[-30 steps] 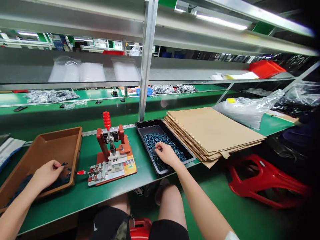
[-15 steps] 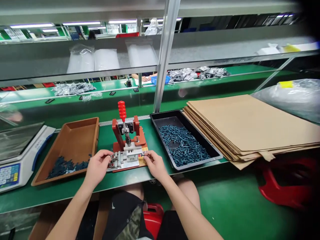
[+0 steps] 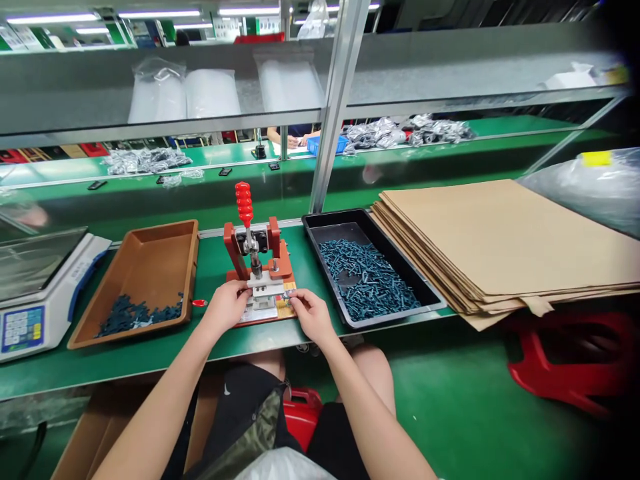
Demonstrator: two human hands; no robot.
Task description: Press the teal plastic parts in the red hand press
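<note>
A toggle-clamp press (image 3: 256, 263) with an upright red grip stands on the green bench in front of me. My left hand (image 3: 227, 308) is at the left side of its metal fixture block (image 3: 265, 288), fingers bent and pressed together. What they hold is hidden. On the fixture's right side my right hand (image 3: 313, 317) pinches a small piece, too small to name, between thumb and forefinger. A red-tipped piece (image 3: 199, 303) shows left of my left hand, by the brown tray (image 3: 160, 233).
Dark small parts (image 3: 140, 315) lie in the brown tray. The black tray (image 3: 345, 219) at right holds many slim blue-green pieces (image 3: 370, 280). A scale (image 3: 45, 300) stands at far left, cardboard sheets (image 3: 500, 240) at right. Across the partition, another person's hands (image 3: 295, 141) are visible.
My left hand has moved right, closer in against the fixture, and now covers its left part. The red-tipped piece has come into view. My right hand stays at the fixture's right side.
</note>
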